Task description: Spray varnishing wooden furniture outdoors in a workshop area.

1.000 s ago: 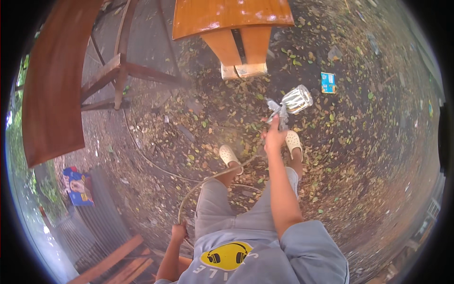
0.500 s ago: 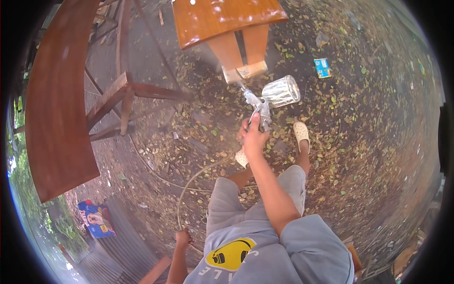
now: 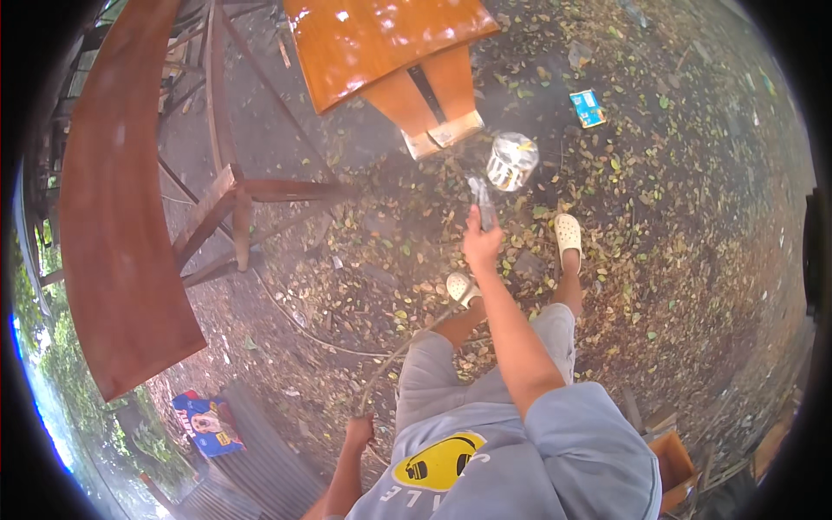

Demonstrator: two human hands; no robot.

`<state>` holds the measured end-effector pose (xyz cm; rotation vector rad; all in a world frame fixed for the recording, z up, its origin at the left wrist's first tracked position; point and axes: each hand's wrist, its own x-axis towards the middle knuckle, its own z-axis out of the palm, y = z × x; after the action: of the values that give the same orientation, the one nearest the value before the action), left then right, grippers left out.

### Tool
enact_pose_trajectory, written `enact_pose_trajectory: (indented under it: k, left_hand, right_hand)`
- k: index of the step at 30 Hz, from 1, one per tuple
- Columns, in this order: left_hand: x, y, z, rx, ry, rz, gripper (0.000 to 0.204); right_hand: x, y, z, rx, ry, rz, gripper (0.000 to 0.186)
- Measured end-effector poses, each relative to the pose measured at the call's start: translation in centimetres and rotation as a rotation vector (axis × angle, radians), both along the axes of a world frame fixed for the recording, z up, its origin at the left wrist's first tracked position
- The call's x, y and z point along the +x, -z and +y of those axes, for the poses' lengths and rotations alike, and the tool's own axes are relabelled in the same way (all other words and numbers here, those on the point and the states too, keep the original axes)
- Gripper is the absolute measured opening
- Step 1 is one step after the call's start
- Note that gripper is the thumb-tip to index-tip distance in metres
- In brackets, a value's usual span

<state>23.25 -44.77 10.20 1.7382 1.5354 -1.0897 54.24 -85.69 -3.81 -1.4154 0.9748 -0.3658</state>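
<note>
Here in the head view, the right hand (image 3: 482, 244) is out in front of the knees, fingers wrapped firmly around the grip of a metal spray gun (image 3: 482, 195), its silver paint cup (image 3: 512, 165) riding just ahead and to the right of the knuckles; whether the trigger is pulled, I can't tell. That grip around the handle looks chosen to aim with one hand while bearing the cup's weight. Down to its left, near the shorts, the left hand (image 3: 360, 426) is clamped on a thin hose (image 3: 381, 379), which loops up toward the right hand, its join with the gun hidden; probably held this way to take the drag off and keep slack from the feet. Ahead of the right hand, a little left and well apart from the gun, there's a glossy orange-brown wooden panel (image 3: 381, 39) on a tapering base (image 3: 416, 97), perhaps raised to spare its edges the leafy ground (image 3: 659, 303). Farther left of that hand, a long reddish-brown board (image 3: 121, 208) lies beside a wooden trestle (image 3: 227, 186), and out beyond it to the right sits a blue packet (image 3: 588, 108).
</note>
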Motion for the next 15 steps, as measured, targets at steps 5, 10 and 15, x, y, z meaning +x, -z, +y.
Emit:
enact_pose_trajectory:
  k: [5, 10, 15]
  left_hand:
    - [1.8, -0.3, -4.9, 0.008, 0.298, 0.001, 0.044]
    - [4.3, 0.0, -10.6, -0.020, 0.379, -0.072, 0.050]
    - [3.3, -0.8, -10.3, -0.001, 0.276, -0.054, 0.050]
  right_hand:
    - [-2.3, -9.3, -5.0, -0.286, 0.015, -0.346, 0.030]
    - [-1.1, -11.6, -9.9, -0.270, 0.056, -0.317, 0.022]
    - [-0.4, -13.1, -5.6, -0.432, -0.291, -0.546, 0.024]
